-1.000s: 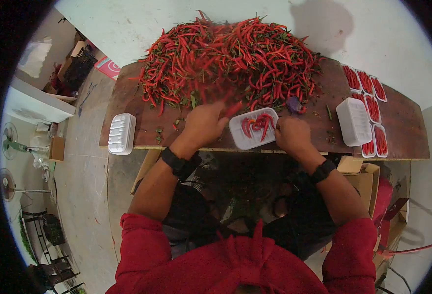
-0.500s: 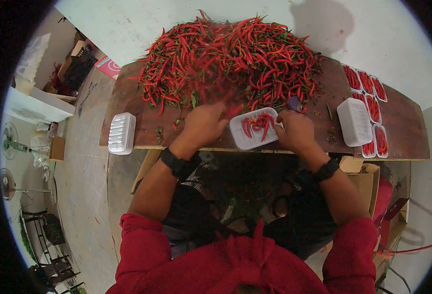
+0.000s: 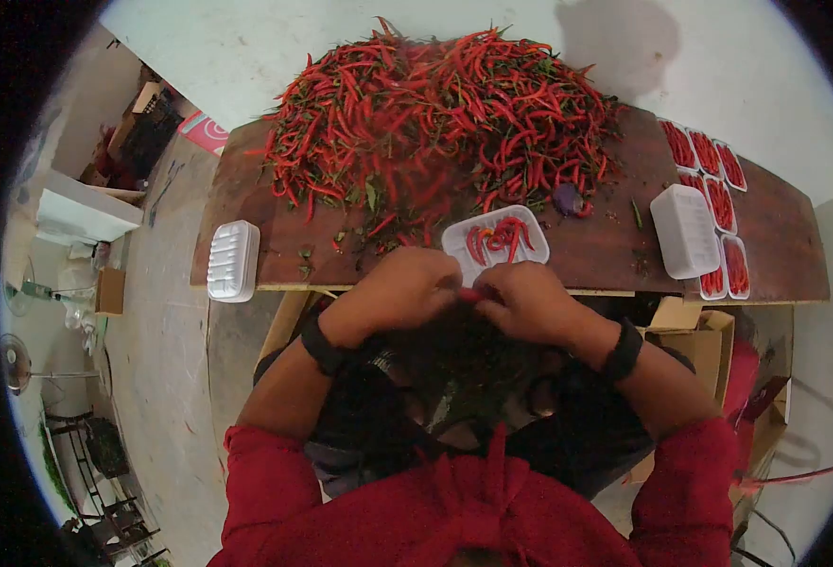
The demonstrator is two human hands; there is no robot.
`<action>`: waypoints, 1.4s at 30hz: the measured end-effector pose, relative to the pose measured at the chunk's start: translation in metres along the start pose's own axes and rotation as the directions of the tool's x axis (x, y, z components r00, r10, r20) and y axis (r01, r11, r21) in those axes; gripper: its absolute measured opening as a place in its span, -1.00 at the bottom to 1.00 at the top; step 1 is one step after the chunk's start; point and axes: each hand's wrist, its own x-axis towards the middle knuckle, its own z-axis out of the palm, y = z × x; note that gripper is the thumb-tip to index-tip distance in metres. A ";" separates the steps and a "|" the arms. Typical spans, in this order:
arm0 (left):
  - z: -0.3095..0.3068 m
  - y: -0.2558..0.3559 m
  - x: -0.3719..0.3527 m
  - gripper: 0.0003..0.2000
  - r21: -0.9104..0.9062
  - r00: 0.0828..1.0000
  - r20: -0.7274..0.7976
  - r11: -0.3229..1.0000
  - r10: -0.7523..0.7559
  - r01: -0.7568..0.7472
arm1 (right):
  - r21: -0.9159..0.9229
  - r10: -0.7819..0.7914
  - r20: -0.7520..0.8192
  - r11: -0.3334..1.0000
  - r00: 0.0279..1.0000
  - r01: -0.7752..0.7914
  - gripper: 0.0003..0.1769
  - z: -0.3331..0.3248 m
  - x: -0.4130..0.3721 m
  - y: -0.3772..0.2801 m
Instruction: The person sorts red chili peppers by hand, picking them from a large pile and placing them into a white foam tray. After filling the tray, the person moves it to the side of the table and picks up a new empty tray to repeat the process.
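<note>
My left hand (image 3: pixel 409 283) and my right hand (image 3: pixel 534 300) meet at the table's front edge, fingers closed. Between their fingertips shows a red chili pepper (image 3: pixel 473 295), mostly covered by the fingers. Just beyond the hands, a white foam tray (image 3: pixel 454 238) holds several red chilies (image 3: pixel 505 238); the hands overlap its near edge. A large heap of red chilies with green stems (image 3: pixel 445 113) lies behind the tray. Right of the tray is a small purple object (image 3: pixel 566 199) whose kind I cannot make out.
A stack of white trays (image 3: pixel 684 231) stands at the right, beside several filled chili trays (image 3: pixel 720 204). More white trays (image 3: pixel 233 261) sit at the table's left end. Beneath the right side is an open cardboard box (image 3: pixel 710 350). A white wall (image 3: pixel 738 85) rises behind.
My left hand has come back from the heap's front edge toward me. My right hand has left the tray's right side and moved down-left, and both now meet around a chili pepper.
</note>
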 end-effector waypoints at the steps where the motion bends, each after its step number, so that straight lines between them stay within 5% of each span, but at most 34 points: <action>1: 0.000 0.000 0.000 -0.88 -0.011 1.000 -0.011 1.000 0.022 -0.022 | 0.007 0.000 -0.008 1.000 1.000 0.000 -0.77 0.000 0.001 0.001; 9: -0.003 0.000 -0.001 -0.83 0.024 0.994 0.107 1.000 -0.001 -0.002 | 0.086 0.024 -0.061 0.996 0.998 -0.019 -0.78 0.001 0.001 0.006; 24: 0.020 0.014 0.000 -0.85 0.146 0.985 -0.045 0.975 -0.165 0.169 | -0.060 0.156 -0.040 0.986 0.987 -0.158 -0.71 0.000 -0.012 -0.011; 27: 0.016 0.012 0.005 -0.82 0.249 0.966 -0.071 0.933 -0.250 0.260 | -0.013 -0.050 -0.047 0.999 0.998 0.050 -0.76 0.005 -0.014 -0.012; 29: 0.006 0.009 0.006 -0.79 0.106 0.958 0.162 0.969 -0.237 0.222 | 0.480 0.106 0.195 0.857 0.975 -0.189 -0.74 -0.004 -0.010 -0.011; 30: 0.000 0.010 0.005 -0.79 0.107 0.959 0.165 0.970 -0.232 0.217 | 0.481 0.110 0.190 0.856 0.976 -0.190 -0.74 -0.006 -0.008 -0.003; 32: -0.011 0.013 0.002 -0.79 -0.043 0.895 0.351 0.949 -0.277 0.311 | 0.755 0.077 0.195 0.625 0.978 -0.200 -0.72 -0.009 -0.004 0.015; 36: -0.008 0.011 -0.003 -0.82 -0.301 0.918 0.257 0.878 -0.302 0.373 | 0.819 0.195 0.213 0.498 0.957 -0.284 -0.71 -0.024 -0.009 0.014; 38: 0.001 0.009 -0.002 -0.85 -0.449 0.970 0.039 0.863 -0.239 0.231 | 0.814 0.152 0.222 0.515 0.963 -0.269 -0.71 -0.018 -0.006 0.021; 42: 0.005 0.014 0.003 -0.84 -0.596 0.980 0.074 0.780 -0.184 0.191 | 0.795 0.093 0.189 0.570 0.978 -0.208 -0.65 -0.011 -0.003 0.017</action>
